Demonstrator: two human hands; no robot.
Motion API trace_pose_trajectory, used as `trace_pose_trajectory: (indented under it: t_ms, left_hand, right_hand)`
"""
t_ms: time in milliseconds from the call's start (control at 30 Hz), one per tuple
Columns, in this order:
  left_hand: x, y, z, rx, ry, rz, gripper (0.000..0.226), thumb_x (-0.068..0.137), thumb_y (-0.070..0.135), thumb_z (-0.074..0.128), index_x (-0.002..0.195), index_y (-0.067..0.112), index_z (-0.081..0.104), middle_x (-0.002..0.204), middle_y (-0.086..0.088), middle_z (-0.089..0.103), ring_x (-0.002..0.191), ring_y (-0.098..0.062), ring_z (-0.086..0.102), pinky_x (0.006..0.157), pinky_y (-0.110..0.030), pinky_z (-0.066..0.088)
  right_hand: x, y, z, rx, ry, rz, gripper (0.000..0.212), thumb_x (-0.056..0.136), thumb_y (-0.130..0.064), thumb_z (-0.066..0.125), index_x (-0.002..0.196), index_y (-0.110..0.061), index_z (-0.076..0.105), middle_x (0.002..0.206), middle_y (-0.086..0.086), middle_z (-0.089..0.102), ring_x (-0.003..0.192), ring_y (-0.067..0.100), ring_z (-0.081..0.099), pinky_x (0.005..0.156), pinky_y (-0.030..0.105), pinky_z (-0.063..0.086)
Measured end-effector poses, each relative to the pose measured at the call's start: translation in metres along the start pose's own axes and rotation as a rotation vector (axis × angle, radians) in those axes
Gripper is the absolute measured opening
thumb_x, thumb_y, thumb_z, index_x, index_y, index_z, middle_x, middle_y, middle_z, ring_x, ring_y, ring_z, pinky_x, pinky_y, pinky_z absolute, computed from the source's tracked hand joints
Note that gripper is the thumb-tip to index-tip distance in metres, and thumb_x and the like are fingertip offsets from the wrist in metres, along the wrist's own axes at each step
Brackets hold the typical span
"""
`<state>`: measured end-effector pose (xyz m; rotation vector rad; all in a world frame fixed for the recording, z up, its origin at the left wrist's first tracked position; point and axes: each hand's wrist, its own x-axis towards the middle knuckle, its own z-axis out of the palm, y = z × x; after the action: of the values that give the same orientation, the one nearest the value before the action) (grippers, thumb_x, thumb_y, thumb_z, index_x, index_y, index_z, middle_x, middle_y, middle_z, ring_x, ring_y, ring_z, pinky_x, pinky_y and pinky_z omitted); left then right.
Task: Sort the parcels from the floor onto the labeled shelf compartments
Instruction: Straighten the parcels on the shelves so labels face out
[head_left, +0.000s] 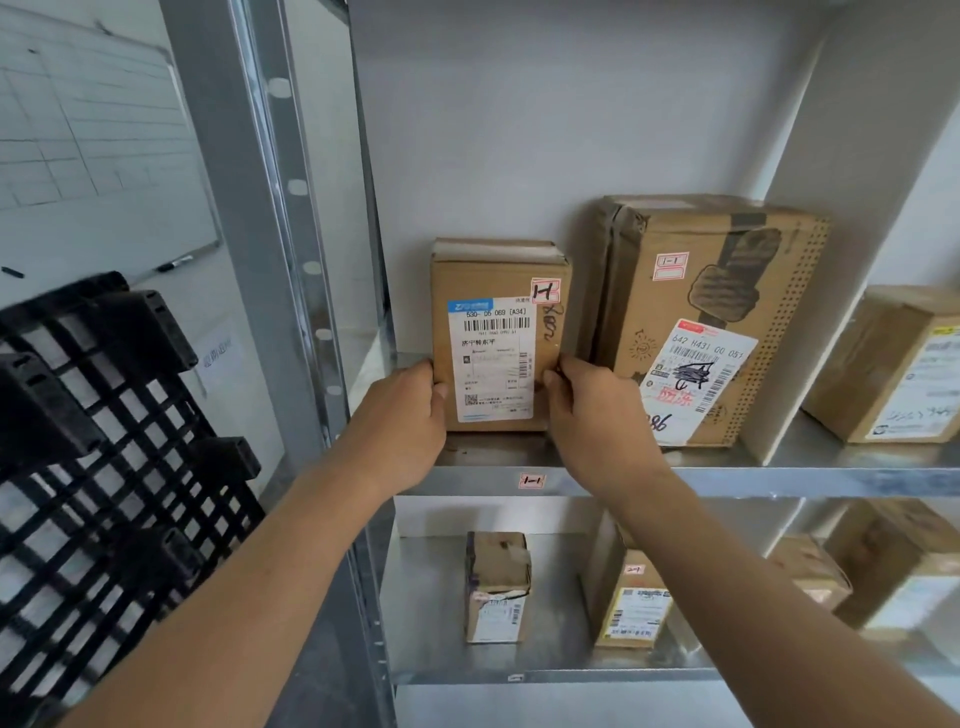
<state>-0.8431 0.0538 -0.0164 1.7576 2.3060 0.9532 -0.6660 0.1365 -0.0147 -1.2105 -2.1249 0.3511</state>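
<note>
Small parcel (493, 338) was held upright by both hands, left (402, 410) and right (592, 410), on shelf (727, 480) compartment 1-1, beside the large box (701, 322); tipping forward was judged likely if released off-balance.

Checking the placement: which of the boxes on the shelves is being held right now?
The small box at the left of the 1-1 shelf; left hand and right hand grip its sides. The others stand untouched.

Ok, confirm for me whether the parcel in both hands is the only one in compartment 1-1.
No: a larger box stands right of the held parcel on the same shelf.
</note>
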Motion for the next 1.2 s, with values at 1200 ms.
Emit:
trace_pose_trajectory:
  t_ms: [1200]
  left_hand:
    - [-0.043, 0.049, -0.007, -0.014, 0.031, -0.353, 0.04, 0.109, 0.041, 0.043, 0.124, 0.006, 0.056, 0.119, -0.012, 0.067, 0.101, -0.025, 0.063, 0.085, -0.038, 0.05]
  right_hand:
    - [-0.033, 0.004, -0.032, 0.166, -0.183, -0.044, 0.048, 0.109, -0.052, 0.039, 0.085, -0.017, 0.063, 0.074, -0.001, 0.061, 0.068, 0.017, 0.059, 0.055, 0.029, 0.038]
